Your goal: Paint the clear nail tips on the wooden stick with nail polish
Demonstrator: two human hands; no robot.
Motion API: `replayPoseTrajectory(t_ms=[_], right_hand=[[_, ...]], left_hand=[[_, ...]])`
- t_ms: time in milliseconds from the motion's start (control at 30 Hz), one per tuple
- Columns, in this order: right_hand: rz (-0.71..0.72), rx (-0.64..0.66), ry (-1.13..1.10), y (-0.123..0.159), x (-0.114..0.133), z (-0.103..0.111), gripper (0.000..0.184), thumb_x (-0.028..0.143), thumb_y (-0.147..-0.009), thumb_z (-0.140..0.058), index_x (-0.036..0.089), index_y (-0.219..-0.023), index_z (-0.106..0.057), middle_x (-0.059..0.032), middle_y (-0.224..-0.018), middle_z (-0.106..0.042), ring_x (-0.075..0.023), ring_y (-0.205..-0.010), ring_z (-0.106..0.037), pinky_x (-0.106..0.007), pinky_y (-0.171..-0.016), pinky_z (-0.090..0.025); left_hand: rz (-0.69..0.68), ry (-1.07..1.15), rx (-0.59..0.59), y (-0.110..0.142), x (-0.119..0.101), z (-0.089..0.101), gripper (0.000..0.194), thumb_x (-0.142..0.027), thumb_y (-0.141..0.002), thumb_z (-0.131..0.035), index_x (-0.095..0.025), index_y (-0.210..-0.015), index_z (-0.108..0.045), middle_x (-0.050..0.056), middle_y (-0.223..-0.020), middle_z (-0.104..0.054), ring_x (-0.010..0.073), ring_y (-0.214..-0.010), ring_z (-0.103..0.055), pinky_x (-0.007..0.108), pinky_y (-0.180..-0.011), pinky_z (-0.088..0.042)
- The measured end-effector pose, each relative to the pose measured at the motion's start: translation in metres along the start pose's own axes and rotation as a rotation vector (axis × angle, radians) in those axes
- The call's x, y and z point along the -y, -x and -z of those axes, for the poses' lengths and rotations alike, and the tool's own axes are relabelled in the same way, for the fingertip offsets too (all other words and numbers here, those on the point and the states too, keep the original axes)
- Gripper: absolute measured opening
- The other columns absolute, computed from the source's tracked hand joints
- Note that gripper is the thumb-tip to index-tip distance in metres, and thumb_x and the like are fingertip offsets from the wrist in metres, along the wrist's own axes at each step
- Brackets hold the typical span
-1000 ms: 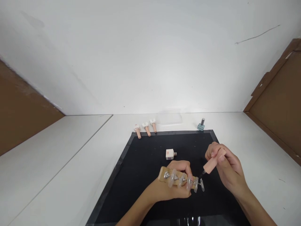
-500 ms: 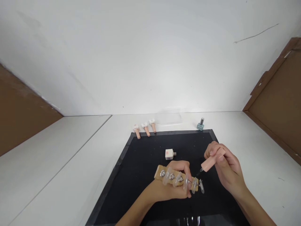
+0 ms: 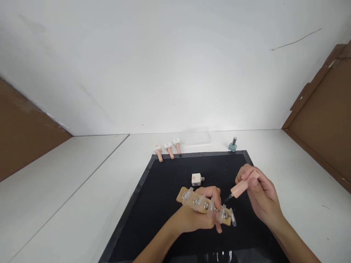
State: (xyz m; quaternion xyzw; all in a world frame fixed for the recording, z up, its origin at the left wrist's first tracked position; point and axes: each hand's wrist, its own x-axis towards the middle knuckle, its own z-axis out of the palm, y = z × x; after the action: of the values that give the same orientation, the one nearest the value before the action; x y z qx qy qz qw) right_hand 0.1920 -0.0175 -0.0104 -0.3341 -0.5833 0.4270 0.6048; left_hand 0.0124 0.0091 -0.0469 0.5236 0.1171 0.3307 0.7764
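Observation:
My left hand (image 3: pixel 201 219) is closed around a wooden nail-tip stand (image 3: pixel 181 195) above the black mat. Several clear false nails (image 3: pixel 211 207) sit on the stand's round metal holders, set across its length. My right hand (image 3: pixel 260 193) pinches the pink cap of a nail polish brush (image 3: pixel 241 188). The brush's dark tip points left and down, close to the nails at the stand's right end; whether it touches one I cannot tell. Just beyond my left hand, the open white polish bottle (image 3: pixel 196 179) stands on the mat with its neck facing right.
Several pink-capped white polish bottles (image 3: pixel 169 150) lie at the mat's far left edge. Behind the black mat (image 3: pixel 164 182) is a clear plastic tray (image 3: pixel 196 138). A teal bottle (image 3: pixel 232 147) is at the far right. Brown cardboard (image 3: pixel 323 106) borders the right side.
The stand has turned slightly in my left hand and shifted a little left. My right hand has brought the brush slightly left, nearer the nails.

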Motion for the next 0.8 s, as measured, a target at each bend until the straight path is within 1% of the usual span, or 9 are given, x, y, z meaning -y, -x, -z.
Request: replayPoseTrajectory(t_ms=[67, 133, 233, 333, 500, 567, 667, 800], right_hand=[[-0.01, 0.027, -0.047, 0.001, 0.0, 0.0, 0.025, 0.045, -0.094, -0.046, 0.025, -0.085, -0.058, 0.0011, -0.074, -0.043, -0.0164, -0.067, -0.041, -0.029, -0.06, -0.033], [-0.031, 0.075, -0.075, 0.002, 0.0, -0.001, 0.025, 0.047, -0.093, -0.047, 0.026, -0.086, -0.059, 0.0011, -0.075, -0.043, -0.0162, -0.067, -0.04, -0.028, -0.059, -0.032], [-0.06, 0.101, -0.076, 0.004, 0.0, -0.001, 0.024, 0.047, -0.093, -0.049, 0.027, -0.087, -0.06, 0.0006, -0.077, -0.045, -0.0162, -0.068, -0.04, -0.028, -0.059, -0.032], [-0.08, 0.064, -0.052, 0.004, -0.002, -0.002, 0.023, 0.046, -0.093, -0.049, 0.027, -0.087, -0.06, 0.0005, -0.078, -0.046, -0.0158, -0.068, -0.04, -0.028, -0.059, -0.032], [-0.069, -0.101, -0.032, 0.001, -0.003, -0.003, 0.023, 0.044, -0.092, -0.052, 0.025, -0.083, -0.061, 0.0003, -0.079, -0.048, -0.0143, -0.066, -0.043, -0.026, -0.059, -0.035], [-0.066, -0.129, -0.072, 0.001, -0.002, -0.005, 0.025, 0.046, -0.091, -0.053, 0.024, -0.082, -0.062, 0.0002, -0.079, -0.047, -0.0142, -0.064, -0.044, -0.027, -0.058, -0.037], [-0.045, -0.079, -0.098, 0.001, 0.002, -0.006, 0.026, 0.048, -0.09, -0.053, 0.024, -0.084, -0.062, -0.0001, -0.075, -0.047, -0.0153, -0.064, -0.045, -0.027, -0.057, -0.038], [-0.019, 0.046, -0.051, 0.003, 0.007, -0.006, 0.022, 0.046, -0.091, -0.053, 0.026, -0.088, -0.063, -0.0011, -0.075, -0.048, -0.0172, -0.065, -0.045, -0.028, -0.055, -0.037]], left_hand=[[-0.028, 0.06, 0.015, 0.0, 0.003, 0.001, 0.025, -0.021, -0.072, -0.075, -0.012, -0.069, -0.052, -0.002, -0.068, -0.053, 0.0075, -0.051, -0.063, 0.012, -0.044, -0.048], [-0.035, 0.14, 0.027, -0.001, 0.005, 0.002, 0.026, -0.021, -0.07, -0.077, -0.012, -0.07, -0.054, -0.002, -0.07, -0.054, 0.0086, -0.054, -0.063, 0.016, -0.046, -0.052], [-0.03, 0.204, 0.037, -0.002, 0.007, 0.001, 0.027, -0.021, -0.067, -0.08, -0.012, -0.071, -0.055, -0.002, -0.07, -0.055, 0.0088, -0.054, -0.063, 0.017, -0.047, -0.055], [-0.035, 0.212, 0.042, -0.003, 0.008, 0.0, 0.027, -0.021, -0.067, -0.08, -0.012, -0.071, -0.055, -0.002, -0.068, -0.055, 0.0079, -0.051, -0.062, 0.017, -0.047, -0.054], [-0.058, 0.244, 0.064, -0.002, 0.008, 0.0, 0.026, -0.024, -0.072, -0.077, -0.012, -0.069, -0.053, -0.004, -0.06, -0.051, 0.006, -0.049, -0.059, 0.014, -0.045, -0.053], [-0.063, 0.263, 0.047, -0.002, 0.007, 0.0, 0.027, -0.024, -0.071, -0.077, -0.012, -0.068, -0.053, -0.005, -0.06, -0.05, 0.005, -0.047, -0.057, 0.014, -0.043, -0.053], [-0.039, 0.301, -0.008, -0.004, 0.003, -0.002, 0.03, -0.024, -0.068, -0.08, -0.012, -0.067, -0.052, -0.005, -0.063, -0.05, 0.0036, -0.046, -0.054, 0.016, -0.043, -0.054], [-0.015, 0.334, -0.04, -0.009, 0.001, -0.004, 0.033, -0.026, -0.064, -0.082, -0.013, -0.065, -0.051, -0.005, -0.061, -0.051, 0.0033, -0.044, -0.051, 0.017, -0.043, -0.054]])
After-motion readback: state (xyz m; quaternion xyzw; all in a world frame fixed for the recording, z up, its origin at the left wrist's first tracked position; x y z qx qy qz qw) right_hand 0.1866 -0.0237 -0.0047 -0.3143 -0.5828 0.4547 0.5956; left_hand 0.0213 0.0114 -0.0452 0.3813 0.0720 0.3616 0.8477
